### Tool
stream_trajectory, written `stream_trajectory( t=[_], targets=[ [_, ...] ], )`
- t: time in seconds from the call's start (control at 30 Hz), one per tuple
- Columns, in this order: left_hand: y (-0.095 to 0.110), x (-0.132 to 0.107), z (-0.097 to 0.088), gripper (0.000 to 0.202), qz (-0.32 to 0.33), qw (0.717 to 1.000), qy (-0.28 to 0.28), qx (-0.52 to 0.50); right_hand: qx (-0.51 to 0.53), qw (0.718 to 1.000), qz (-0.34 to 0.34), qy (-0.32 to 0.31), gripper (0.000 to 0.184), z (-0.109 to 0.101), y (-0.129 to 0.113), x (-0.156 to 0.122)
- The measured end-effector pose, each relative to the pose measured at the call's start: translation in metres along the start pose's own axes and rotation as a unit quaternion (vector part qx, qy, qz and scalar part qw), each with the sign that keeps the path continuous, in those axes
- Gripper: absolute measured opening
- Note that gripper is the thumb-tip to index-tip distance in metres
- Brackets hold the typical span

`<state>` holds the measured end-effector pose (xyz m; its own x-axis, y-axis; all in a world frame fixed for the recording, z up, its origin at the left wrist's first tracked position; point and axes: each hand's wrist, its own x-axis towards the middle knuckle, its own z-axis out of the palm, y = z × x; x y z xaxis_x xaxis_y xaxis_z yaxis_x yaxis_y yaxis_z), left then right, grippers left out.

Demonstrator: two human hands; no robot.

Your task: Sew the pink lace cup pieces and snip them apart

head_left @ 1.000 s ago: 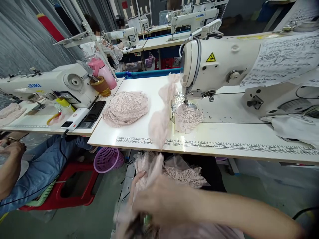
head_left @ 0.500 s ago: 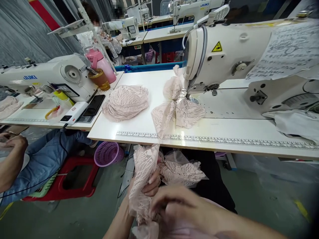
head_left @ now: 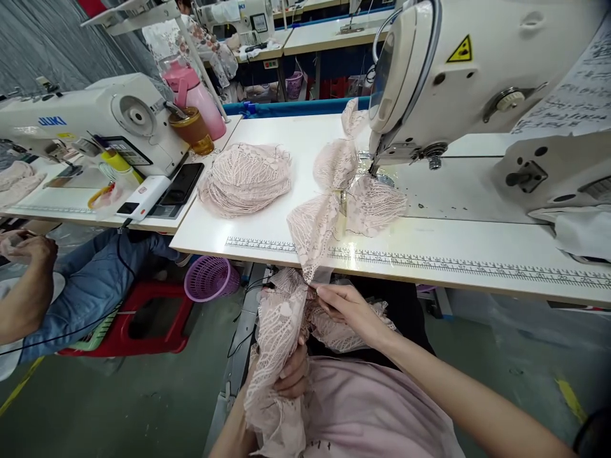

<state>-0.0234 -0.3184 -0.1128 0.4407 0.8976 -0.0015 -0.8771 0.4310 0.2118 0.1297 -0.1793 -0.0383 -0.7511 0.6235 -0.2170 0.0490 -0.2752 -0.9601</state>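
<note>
A chain of pale pink lace pieces (head_left: 312, 222) runs from beside the sewing machine needle, over the table's front edge and down into my lap. My left hand (head_left: 292, 372) is closed around a bunched lace strip (head_left: 274, 356), which drapes over the wrist and hides part of the fingers. Just below the table edge, my right hand (head_left: 351, 308) pinches the lace where the hanging piece narrows. More lace (head_left: 338, 331) lies behind it on my lap. The sewing machine (head_left: 405, 95) stands over the upper end of the chain.
A stack of lace cups (head_left: 245, 178) lies left on the table (head_left: 267, 133). Further left are a phone (head_left: 181, 184), a brown cup (head_left: 191, 130), a pink bottle (head_left: 198, 95) and another sewing machine (head_left: 109, 121). A purple basket (head_left: 212, 278) and red stool (head_left: 167, 318) stand below. Co-workers sit nearby.
My right hand has moved up and forward from near my left hand to the lace at the table edge. The left hand keeps its hold. The camera view has shifted.
</note>
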Motion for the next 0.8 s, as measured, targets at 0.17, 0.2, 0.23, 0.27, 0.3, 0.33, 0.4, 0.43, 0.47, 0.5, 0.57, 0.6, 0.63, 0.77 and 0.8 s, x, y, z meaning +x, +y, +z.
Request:
stream_trajectory(
  t=[0.17,0.2,0.23,0.27,0.3,0.33,0.4,0.43,0.47,0.5,0.57,0.6,0.63,0.77,0.8],
  targets=[
    [0.0048,0.0041,0.0006,0.027,-0.001,0.999,-0.047,0.009,0.05,0.999,0.014,0.012,0.047,0.0,-0.0044,0.0084],
    [0.0052,0.0046,0.0006,0.027,0.004,0.999,-0.051,0.009,0.049,0.999,0.016,0.01,0.046,-0.0004,-0.0051,0.0086],
    [0.0054,0.0049,0.0006,0.028,0.009,0.999,-0.053,0.009,0.052,0.998,0.021,0.007,0.046,-0.0008,-0.0058,0.0084],
    [0.0054,0.0051,0.0007,0.028,0.014,0.998,-0.054,0.008,0.058,0.998,0.027,0.003,0.046,-0.0013,-0.0066,0.0079],
    [0.0051,0.0051,0.0007,0.028,0.02,0.998,-0.055,0.007,0.068,0.997,0.033,0.0,0.047,-0.0017,-0.0073,0.0074],
    [0.0047,0.0049,0.0008,0.029,0.025,0.998,-0.056,0.005,0.077,0.996,0.039,-0.004,0.047,-0.0021,-0.0079,0.0069],
    [0.0037,0.0047,0.0012,0.029,0.033,0.998,-0.062,-0.001,0.091,0.995,0.049,-0.008,0.048,-0.0023,-0.0088,0.0061],
    [0.0032,0.0047,0.0014,0.029,0.036,0.997,-0.066,-0.003,0.096,0.994,0.051,-0.008,0.048,-0.0022,-0.009,0.0061],
    [0.0028,0.0048,0.0017,0.028,0.038,0.997,-0.07,-0.005,0.098,0.994,0.05,-0.008,0.048,-0.002,-0.009,0.0062],
    [0.0026,0.0049,0.0021,0.029,0.038,0.997,-0.072,-0.007,0.099,0.994,0.05,-0.009,0.047,-0.0016,-0.0087,0.0065],
    [0.0022,0.0053,0.0028,0.029,0.038,0.997,-0.073,-0.009,0.097,0.994,0.042,-0.01,0.047,-0.0004,-0.0075,0.0075],
    [0.0021,0.0055,0.0032,0.029,0.039,0.997,-0.072,-0.009,0.094,0.995,0.037,-0.011,0.046,0.0004,-0.0067,0.0081],
    [0.002,0.0057,0.0036,0.029,0.039,0.997,-0.07,-0.01,0.091,0.995,0.034,-0.011,0.045,0.0013,-0.0059,0.0085],
    [0.0028,0.0048,0.0054,0.027,0.044,0.997,-0.062,-0.01,0.072,0.997,0.032,-0.003,0.046,0.0046,-0.0066,0.004],
    [0.0035,0.0042,0.0054,0.025,0.047,0.997,-0.057,-0.01,0.051,0.998,0.025,0.002,0.047,0.0047,-0.0089,0.0007]
  ],
)
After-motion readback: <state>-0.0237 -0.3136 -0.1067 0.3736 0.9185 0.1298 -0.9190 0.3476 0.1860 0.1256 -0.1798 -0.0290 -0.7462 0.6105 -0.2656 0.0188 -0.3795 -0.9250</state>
